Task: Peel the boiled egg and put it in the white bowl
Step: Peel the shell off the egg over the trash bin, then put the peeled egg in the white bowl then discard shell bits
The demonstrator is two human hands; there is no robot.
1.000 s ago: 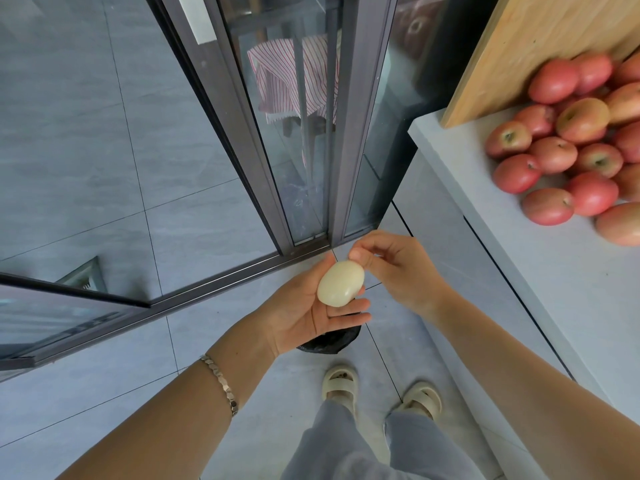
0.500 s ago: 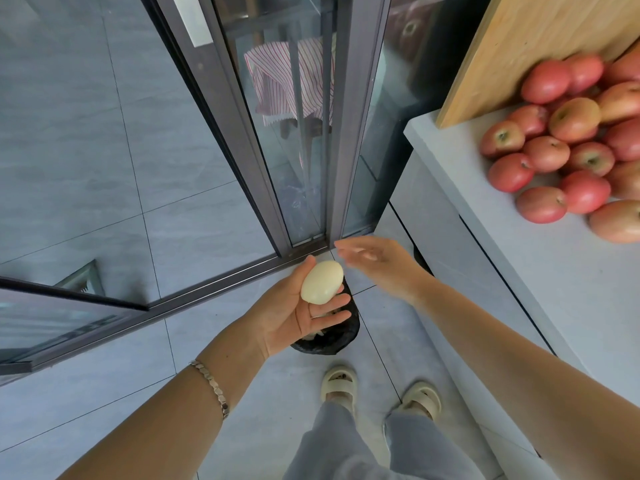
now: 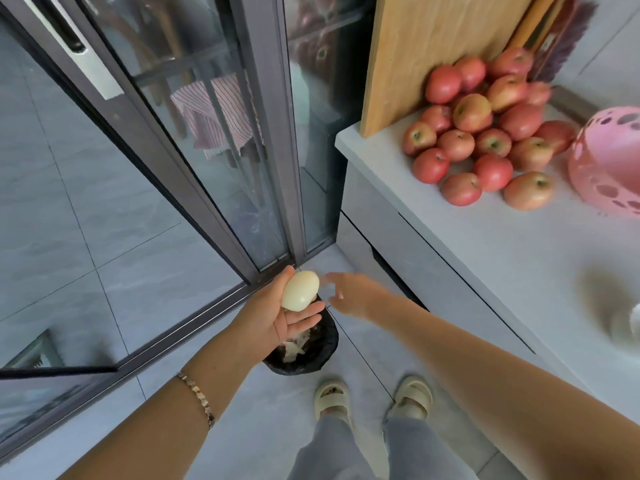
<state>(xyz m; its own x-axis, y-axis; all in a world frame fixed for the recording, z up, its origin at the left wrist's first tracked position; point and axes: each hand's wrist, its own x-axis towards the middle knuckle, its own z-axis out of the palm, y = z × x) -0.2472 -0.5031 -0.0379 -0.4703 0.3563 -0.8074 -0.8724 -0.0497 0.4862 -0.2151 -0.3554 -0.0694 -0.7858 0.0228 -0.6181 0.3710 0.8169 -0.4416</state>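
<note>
The boiled egg (image 3: 300, 290) looks smooth and pale, with no shell showing on the side I see. My left hand (image 3: 273, 317) holds it between thumb and fingers, palm up, over a small bin with a black bag (image 3: 311, 348). Shell scraps lie in the bin. My right hand (image 3: 353, 294) hovers just right of the egg, fingers loosely spread and blurred, holding nothing. A blurred white object (image 3: 635, 323) shows at the right edge of the counter; I cannot tell whether it is the white bowl.
A grey counter (image 3: 502, 254) runs along the right with a pile of red apples (image 3: 485, 140), a pink perforated basket (image 3: 609, 161) and a leaning wooden board (image 3: 433, 46). A sliding glass door (image 3: 214, 133) stands ahead. My feet in sandals are below the bin.
My right hand has let go of the egg's tip and opened beside it. My left hand keeps the egg. The view has swung right, bringing the pink basket into sight.
</note>
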